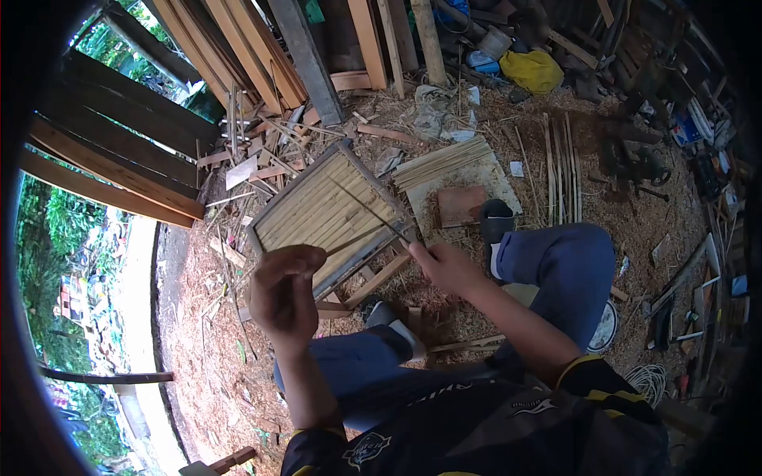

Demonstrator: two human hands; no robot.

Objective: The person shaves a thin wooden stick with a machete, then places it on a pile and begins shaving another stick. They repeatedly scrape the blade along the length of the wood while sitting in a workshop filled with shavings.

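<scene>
My left hand (284, 295) is closed, thumb and fingers pinching the end of a thin bamboo strip (355, 239). That strip slants up toward my right hand (448, 268), which is also closed. From the right fingers a long, thin, dark stick-like piece (361, 205) points up and to the left, overlapping the strip near the fingertips. Behind both hands a panel of bamboo slats in a dark wooden frame (313, 205) is propped at a slant before my feet.
Bundled thin strips (444, 163) lie on a pale sheet beside a reddish-brown block (462, 206). Longer sticks (562, 170) are farther right. Wood shavings and offcuts cover the ground. Planks (246, 55) lean at the back, near a yellow cloth (532, 71). Coiled cord (647, 385) is at lower right.
</scene>
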